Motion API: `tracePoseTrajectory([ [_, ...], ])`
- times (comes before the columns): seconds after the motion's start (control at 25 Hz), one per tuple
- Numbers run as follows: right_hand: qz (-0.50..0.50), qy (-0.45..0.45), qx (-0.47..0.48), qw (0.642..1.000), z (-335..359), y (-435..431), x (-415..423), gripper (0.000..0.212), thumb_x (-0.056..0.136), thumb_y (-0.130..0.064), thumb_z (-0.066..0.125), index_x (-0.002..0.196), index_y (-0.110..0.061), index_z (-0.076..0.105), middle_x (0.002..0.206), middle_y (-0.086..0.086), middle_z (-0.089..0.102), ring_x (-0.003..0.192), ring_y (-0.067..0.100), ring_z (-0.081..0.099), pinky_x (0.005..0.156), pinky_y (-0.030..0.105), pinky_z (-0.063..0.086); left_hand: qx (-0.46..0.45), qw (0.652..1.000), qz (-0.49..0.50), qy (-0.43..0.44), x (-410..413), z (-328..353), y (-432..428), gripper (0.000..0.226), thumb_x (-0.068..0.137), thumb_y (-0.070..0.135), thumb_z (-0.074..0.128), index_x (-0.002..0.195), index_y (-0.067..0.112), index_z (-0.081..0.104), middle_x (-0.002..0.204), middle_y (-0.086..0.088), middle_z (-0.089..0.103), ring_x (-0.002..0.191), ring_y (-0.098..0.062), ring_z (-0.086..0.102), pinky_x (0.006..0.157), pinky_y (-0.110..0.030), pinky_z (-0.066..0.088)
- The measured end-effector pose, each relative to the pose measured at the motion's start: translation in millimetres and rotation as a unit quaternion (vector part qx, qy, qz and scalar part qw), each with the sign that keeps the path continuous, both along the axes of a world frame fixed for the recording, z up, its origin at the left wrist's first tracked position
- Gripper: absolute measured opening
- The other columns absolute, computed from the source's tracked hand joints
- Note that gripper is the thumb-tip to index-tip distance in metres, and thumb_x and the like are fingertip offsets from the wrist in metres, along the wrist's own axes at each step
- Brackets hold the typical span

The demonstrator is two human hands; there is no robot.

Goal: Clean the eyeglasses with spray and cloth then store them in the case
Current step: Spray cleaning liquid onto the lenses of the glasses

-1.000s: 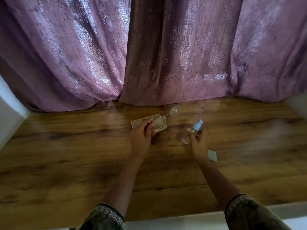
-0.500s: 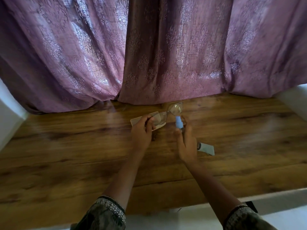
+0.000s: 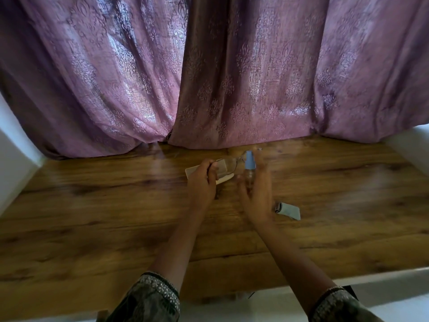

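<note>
The curtain at the far side is mauve-pink with a shiny damask motif, and its middle panel is browner. The table is warm brown wood grain with dark streaks. The spray bottle is clear with a light blue cap. The case is cream, and the cloth is pale grey-blue. The sleeves are dark with silver-patterned cuffs.

Wooden table; purple curtain at far edge. Left hand grips eyeglasses over beige case. Right hand holds blue-capped spray bottle upright, just beside a lens. Grey cloth lies right.
</note>
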State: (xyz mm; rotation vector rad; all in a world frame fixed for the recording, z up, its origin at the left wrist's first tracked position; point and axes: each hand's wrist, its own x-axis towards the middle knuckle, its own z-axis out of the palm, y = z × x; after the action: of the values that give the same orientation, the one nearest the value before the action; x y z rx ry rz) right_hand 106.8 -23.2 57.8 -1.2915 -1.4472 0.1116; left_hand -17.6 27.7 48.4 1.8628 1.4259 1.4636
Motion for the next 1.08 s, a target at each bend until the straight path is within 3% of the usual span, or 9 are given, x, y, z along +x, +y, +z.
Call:
tracePoseTrajectory([
  [0.08, -0.001, -0.004, -0.005, 1.0, 3.7, 1.5, -1.6, 0.07, 0.085, -0.007, 0.055, 0.144, -0.022, 0.019, 0.098, -0.001, 0.046, 0.074, -0.006, 0.046, 0.062, 0.001, 0.035, -0.009, 1.0, 0.009, -0.001, 0.3, -0.3, 0.7, 0.023, 0.096, 0.023, 0.043, 0.099, 0.01, 0.061, 0.075, 0.004, 0.061, 0.067, -0.008, 0.056, 0.058, -0.009, 0.036],
  [0.16, 0.016, -0.002, -0.026, 1.0, 5.4, 4.0, -2.5, 0.068, 0.081, -0.003, 0.055, 0.142, -0.017, 0.028, 0.087, -0.002, 0.049, 0.065, -0.009, 0.049, 0.055, 0.002, 0.036, -0.01, 1.0, 0.008, -0.001, 0.8, -0.9, 1.3, 0.025, 0.096, 0.027, 0.042, 0.098, 0.011, 0.06, 0.075, 0.004, 0.061, 0.069, -0.011, 0.058, 0.058, -0.014, 0.037],
  [0.24, 0.031, -0.009, -0.047, 0.998, 6.1, 5.2, -4.4, 0.063, 0.077, 0.002, 0.056, 0.136, -0.013, 0.039, 0.074, -0.006, 0.052, 0.061, -0.007, 0.052, 0.052, 0.004, 0.038, 0.002, 1.0, 0.007, -0.002, 1.4, -0.5, 0.8, 0.024, 0.096, 0.026, 0.042, 0.094, 0.01, 0.06, 0.074, 0.004, 0.061, 0.066, -0.011, 0.057, 0.056, -0.008, 0.036],
  [0.44, 0.04, -0.024, -0.091, 0.995, 6.9, 6.3, -7.7, 0.065, 0.077, 0.001, 0.056, 0.137, -0.019, 0.039, 0.073, -0.009, 0.052, 0.048, 0.004, 0.048, 0.047, 0.009, 0.035, -0.004, 1.0, 0.002, -0.009, 2.2, -1.3, 1.6, 0.022, 0.096, 0.024, 0.044, 0.092, 0.01, 0.06, 0.072, 0.005, 0.06, 0.066, -0.01, 0.056, 0.056, -0.008, 0.036],
  [0.6, 0.055, -0.049, -0.126, 0.989, 7.8, 7.6, -5.7, 0.06, 0.08, -0.003, 0.056, 0.134, -0.02, 0.038, 0.094, 0.01, 0.064, 0.053, 0.003, 0.048, 0.05, 0.019, 0.038, -0.006, 1.0, 0.01, -0.009, 0.9, 0.1, 4.0, 0.02, 0.096, 0.022, 0.044, 0.09, 0.01, 0.059, 0.07, 0.005, 0.058, 0.064, -0.011, 0.055, 0.056, -0.011, 0.035],
  [0.68, 0.054, -0.047, -0.13, 0.989, 7.2, 8.5, -5.3, 0.059, 0.08, -0.004, 0.056, 0.133, -0.021, 0.037, 0.091, 0.008, 0.064, 0.053, 0.006, 0.049, 0.05, 0.023, 0.04, -0.006, 1.0, 0.013, -0.004, 0.3, 0.9, 4.1, 0.02, 0.096, 0.022, 0.044, 0.09, 0.01, 0.06, 0.07, 0.006, 0.058, 0.064, -0.01, 0.054, 0.055, -0.009, 0.035],
  [0.84, 0.049, -0.055, -0.116, 0.991, 9.9, 9.7, -3.8, 0.061, 0.081, -0.003, 0.055, 0.135, -0.024, 0.036, 0.083, -0.003, 0.056, 0.048, 0.002, 0.046, 0.045, 0.016, 0.036, 0.0, 1.0, 0.012, 0.001, 1.1, 3.3, 3.6, 0.021, 0.096, 0.021, 0.044, 0.091, 0.008, 0.06, 0.071, 0.004, 0.059, 0.064, -0.011, 0.056, 0.055, -0.008, 0.036],
  [1.08, 0.033, -0.046, -0.129, 0.99, 11.5, 6.3, -6.5, 0.057, 0.084, -0.004, 0.056, 0.136, -0.018, 0.039, 0.079, -0.003, 0.055, 0.048, 0.001, 0.045, 0.047, 0.021, 0.036, -0.002, 1.0, 0.011, 0.002, 0.9, 2.7, 1.6, 0.021, 0.096, 0.023, 0.044, 0.091, 0.009, 0.06, 0.071, 0.005, 0.059, 0.064, -0.011, 0.056, 0.054, -0.007, 0.034],
])
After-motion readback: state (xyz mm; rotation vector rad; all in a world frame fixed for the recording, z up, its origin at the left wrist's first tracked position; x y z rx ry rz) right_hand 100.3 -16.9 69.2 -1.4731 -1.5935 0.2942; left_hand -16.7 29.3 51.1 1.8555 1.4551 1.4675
